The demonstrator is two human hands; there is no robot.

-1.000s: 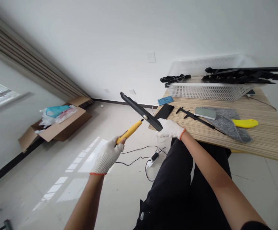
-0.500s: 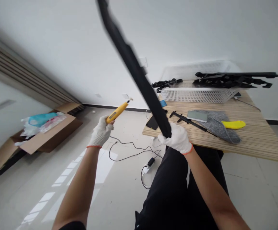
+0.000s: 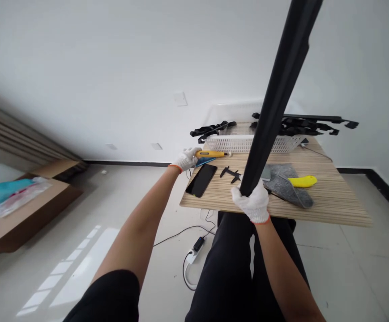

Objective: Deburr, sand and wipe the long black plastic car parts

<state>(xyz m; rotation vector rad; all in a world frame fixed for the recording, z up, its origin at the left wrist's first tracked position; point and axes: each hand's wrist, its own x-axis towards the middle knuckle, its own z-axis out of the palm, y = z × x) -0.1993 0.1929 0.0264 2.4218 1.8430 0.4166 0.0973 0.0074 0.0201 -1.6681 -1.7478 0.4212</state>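
Observation:
Gloved in white, my left hand [image 3: 186, 159] grips a yellow rotary tool [image 3: 210, 154] with a small pale tip pointing right, at the table's back left corner. A blue flat item [image 3: 205, 162] lies just under it. My right hand [image 3: 253, 201] is closed round the lower end of a long black plastic strip [image 3: 275, 94], which rises steeply and leaves the top of the view. Behind that hand lie a black caliper [image 3: 231, 173], partly hidden, and a grey felt cloth [image 3: 290, 188] with a yellow handle [image 3: 302, 181] on it. A black phone [image 3: 201, 180] lies to the left.
A white plastic basket [image 3: 232, 144] with several black strips [image 3: 310, 125] stands at the back of the wooden table [image 3: 335, 201]. Cables and a power strip [image 3: 193, 255] lie on the floor. An open cardboard box [image 3: 43, 199] is at the left.
My left hand has brought the rotary tool rightward to the table's back left corner. The black strip has swung from leaning left to leaning right. The view has turned right.

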